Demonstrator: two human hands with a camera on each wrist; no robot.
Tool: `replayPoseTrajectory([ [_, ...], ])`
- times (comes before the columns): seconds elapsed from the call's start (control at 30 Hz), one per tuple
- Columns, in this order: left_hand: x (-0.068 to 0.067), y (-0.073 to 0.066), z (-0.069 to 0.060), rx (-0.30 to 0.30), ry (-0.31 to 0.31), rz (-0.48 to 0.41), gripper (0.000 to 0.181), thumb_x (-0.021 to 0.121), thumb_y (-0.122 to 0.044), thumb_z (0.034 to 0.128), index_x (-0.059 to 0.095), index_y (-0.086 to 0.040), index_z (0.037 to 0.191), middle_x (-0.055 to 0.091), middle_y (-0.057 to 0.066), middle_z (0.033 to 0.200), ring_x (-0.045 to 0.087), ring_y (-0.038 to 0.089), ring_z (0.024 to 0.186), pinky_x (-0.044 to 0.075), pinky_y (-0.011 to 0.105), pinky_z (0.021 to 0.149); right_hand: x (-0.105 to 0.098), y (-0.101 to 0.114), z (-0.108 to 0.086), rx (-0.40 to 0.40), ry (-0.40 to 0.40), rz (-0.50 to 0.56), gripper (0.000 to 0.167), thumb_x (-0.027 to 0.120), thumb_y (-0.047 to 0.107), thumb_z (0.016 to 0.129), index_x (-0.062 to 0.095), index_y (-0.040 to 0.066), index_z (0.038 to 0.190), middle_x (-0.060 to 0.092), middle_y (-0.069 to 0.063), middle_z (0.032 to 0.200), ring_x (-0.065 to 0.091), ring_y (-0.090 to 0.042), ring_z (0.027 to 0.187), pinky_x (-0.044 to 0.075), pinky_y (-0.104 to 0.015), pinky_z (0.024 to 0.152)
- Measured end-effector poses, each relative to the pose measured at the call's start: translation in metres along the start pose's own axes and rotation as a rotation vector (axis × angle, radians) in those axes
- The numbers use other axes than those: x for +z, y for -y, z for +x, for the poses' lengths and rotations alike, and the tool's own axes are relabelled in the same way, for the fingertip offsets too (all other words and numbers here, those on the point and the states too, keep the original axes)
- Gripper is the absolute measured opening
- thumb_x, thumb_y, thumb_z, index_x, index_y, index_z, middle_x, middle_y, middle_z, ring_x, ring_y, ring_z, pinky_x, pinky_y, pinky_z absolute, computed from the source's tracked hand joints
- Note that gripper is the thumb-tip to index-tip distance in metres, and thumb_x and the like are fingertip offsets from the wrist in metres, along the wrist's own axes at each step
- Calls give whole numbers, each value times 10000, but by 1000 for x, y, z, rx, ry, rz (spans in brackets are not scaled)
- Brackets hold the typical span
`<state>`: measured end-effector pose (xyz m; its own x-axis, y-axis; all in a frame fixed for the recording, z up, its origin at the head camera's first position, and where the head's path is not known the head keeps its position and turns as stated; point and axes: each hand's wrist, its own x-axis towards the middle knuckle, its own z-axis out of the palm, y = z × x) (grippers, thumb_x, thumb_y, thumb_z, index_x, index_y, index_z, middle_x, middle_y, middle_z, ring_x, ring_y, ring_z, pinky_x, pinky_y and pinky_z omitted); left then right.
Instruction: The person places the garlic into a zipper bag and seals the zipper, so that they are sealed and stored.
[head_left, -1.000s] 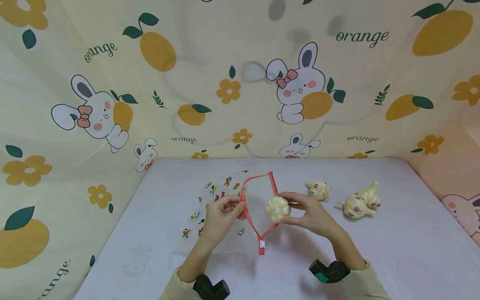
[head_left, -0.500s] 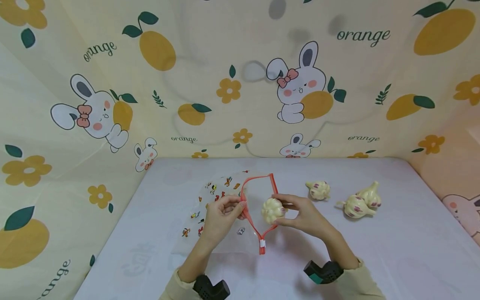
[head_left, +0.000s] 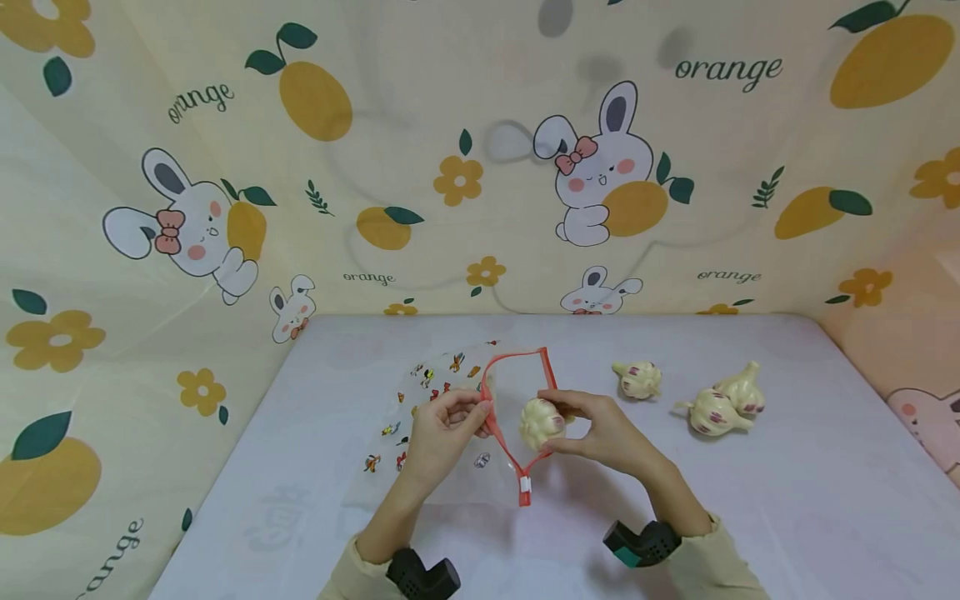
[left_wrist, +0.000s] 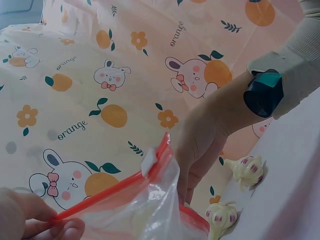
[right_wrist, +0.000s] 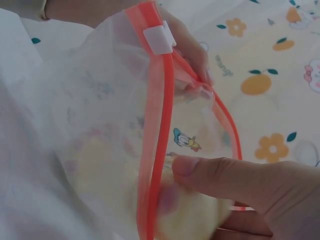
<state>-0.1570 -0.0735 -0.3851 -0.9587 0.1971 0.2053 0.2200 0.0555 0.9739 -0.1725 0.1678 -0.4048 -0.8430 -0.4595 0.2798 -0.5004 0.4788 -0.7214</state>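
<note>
A clear zip bag (head_left: 450,492) printed with small cartoon figures lies on the table, its red-edged mouth (head_left: 491,427) spread apart. My left hand (head_left: 442,429) pinches the left red edge between thumb and fingers. In my right hand (head_left: 603,429) is a garlic bulb (head_left: 542,425), gripped between thumb and fingers within the mouth opening. The right wrist view shows this garlic (right_wrist: 195,217) partly behind the red strip, the thumb (right_wrist: 215,175) on top. A white slider (right_wrist: 159,39) sits at one end of the zip. Blurred pale shapes show through the film.
One garlic bulb (head_left: 639,380) lies on the white table (head_left: 810,517) behind the right hand. Farther right, two more touch, a front bulb (head_left: 712,412) and a rear bulb (head_left: 741,387). A patterned cloth (head_left: 510,217) rises behind the table.
My right hand has moved left with the garlic bulb, bringing it farther into the bag's mouth. The left hand keeps its place on the red edge.
</note>
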Motion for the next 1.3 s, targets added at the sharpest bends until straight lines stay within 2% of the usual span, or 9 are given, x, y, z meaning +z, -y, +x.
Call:
replayPoseTrajectory([
  [0.13, 1, 1, 0, 17, 1, -8, 199, 618, -38, 914, 632, 123, 1032, 647, 364, 887, 626, -16, 646, 593, 163, 639, 0, 0, 0, -10, 5, -21, 550, 817, 155, 752, 616, -17, 1233, 690, -153, 1212, 690, -231, 1031, 561, -452, 947],
  [0.23, 1, 2, 1, 34, 2, -12, 197, 618, -31, 912, 632, 132, 1021, 645, 370, 879, 620, -17, 638, 594, 170, 632, 0, -1, -1, -4, 5, -28, 537, 817, 149, 750, 621, -6, 1226, 687, -158, 1213, 670, -309, 1088, 546, -475, 959],
  [0.43, 2, 3, 1, 34, 7, -19, 204, 614, -31, 915, 629, 135, 1033, 642, 372, 896, 622, -18, 644, 594, 164, 636, -2, -2, -4, 30, -12, -4, 529, 813, 126, 748, 620, 8, 1226, 678, -168, 1227, 665, -320, 1109, 553, -452, 950],
  [0.63, 1, 2, 1, 34, 17, -28, 227, 613, -44, 921, 620, 142, 1050, 643, 377, 905, 631, -15, 655, 597, 169, 643, -6, -4, -7, 70, -34, 14, 528, 821, 166, 746, 630, 20, 1217, 684, -166, 1213, 669, -312, 1097, 549, -438, 959],
  [0.97, 2, 1, 1, 37, 17, -24, 206, 617, -38, 917, 628, 132, 1033, 646, 371, 894, 630, -15, 659, 596, 166, 648, -13, -12, -11, 54, -75, 23, 498, 804, 85, 749, 627, -19, 1203, 692, -179, 1182, 661, -326, 1084, 550, -424, 953],
  [1.3, 2, 4, -1, 38, 27, -25, 195, 628, -50, 913, 635, 114, 1018, 653, 350, 890, 630, -7, 658, 599, 175, 647, -15, -19, -11, 139, -99, 38, 457, 784, 126, 787, 630, 1, 1199, 683, -185, 1192, 660, -330, 1094, 553, -434, 954],
])
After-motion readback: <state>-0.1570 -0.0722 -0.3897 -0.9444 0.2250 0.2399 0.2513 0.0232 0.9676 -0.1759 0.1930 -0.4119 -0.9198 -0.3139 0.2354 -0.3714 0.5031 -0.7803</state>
